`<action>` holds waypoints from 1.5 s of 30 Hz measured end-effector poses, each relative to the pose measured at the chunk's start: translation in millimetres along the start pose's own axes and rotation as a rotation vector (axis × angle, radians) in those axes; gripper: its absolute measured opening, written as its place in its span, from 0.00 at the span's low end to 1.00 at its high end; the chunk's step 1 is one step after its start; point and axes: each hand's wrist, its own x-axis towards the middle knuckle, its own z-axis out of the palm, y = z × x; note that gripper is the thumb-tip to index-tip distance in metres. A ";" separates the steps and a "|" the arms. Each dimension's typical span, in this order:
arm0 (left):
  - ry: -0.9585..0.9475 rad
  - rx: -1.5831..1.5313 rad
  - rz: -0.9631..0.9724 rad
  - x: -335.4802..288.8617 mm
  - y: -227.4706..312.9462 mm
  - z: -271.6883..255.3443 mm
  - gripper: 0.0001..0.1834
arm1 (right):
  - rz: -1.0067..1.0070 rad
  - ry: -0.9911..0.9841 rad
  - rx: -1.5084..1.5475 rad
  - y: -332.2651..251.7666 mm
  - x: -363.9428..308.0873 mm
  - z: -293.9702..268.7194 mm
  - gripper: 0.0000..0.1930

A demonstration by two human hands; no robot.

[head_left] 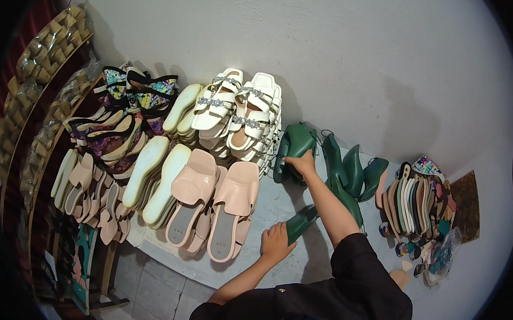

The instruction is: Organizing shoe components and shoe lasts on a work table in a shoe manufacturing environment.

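My left hand [276, 242] is closed around the heel end of a green shoe last [301, 224] near the table's front edge, its toe pointing up to the right. Farther back, my right hand [302, 164] reaches over the table, its fingers wrapped on a group of green shoe lasts [298, 140] beside the white sandals. How many of these it grips is hidden. Right of my forearm lies a heap of more green lasts [353, 171], some with thin dark cord loops.
White sandals [252, 122] with jewelled straps and pink slides [234, 205] stand in stacks, next to pale soles [147, 172]. Patterned uppers [117, 137] are piled left, by a shelf [72, 46] of bagged heels. A row of insoles [415, 204] and a plastic bag [444, 257] lie right.
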 end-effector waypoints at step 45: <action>-0.334 -0.418 -0.022 -20.0 -38.0 -33.6 0.23 | -0.804 -0.134 -0.354 27.3 -206.0 -161.7 0.34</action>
